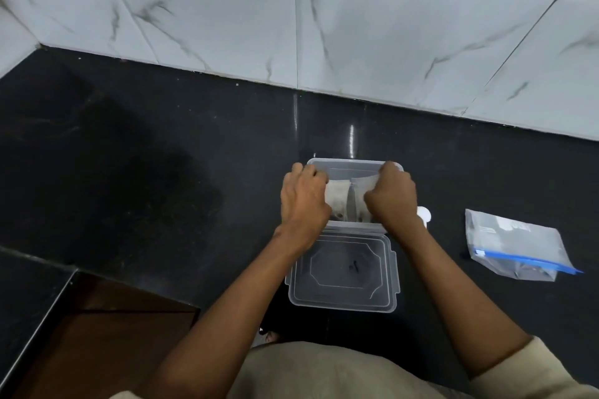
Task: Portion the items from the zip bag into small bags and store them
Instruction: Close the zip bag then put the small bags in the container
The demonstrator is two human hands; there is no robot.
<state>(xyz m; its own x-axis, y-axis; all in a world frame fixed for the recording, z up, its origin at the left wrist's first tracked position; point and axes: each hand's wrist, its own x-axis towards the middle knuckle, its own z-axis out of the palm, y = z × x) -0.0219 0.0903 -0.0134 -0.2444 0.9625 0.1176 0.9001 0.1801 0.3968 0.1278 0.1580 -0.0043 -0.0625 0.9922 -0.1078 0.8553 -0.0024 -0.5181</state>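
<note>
Reaching into clear container (353, 165), your left hand (303, 201) and right hand (390, 199), fingers curled, each grip small bag (338, 196) (363, 194) inside. Container lid (342, 272) lies just in front, touching. Zip bag (515, 244) lies flat well right. Surface: black countertop (162, 155); white marbled tile wall (356, 26) behind.

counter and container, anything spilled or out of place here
Nothing looks spilled. Both hands, left and right, press small bags into the clear container. Its lid lies just in front, and the zip bag lies flat on the black counter to the right.
</note>
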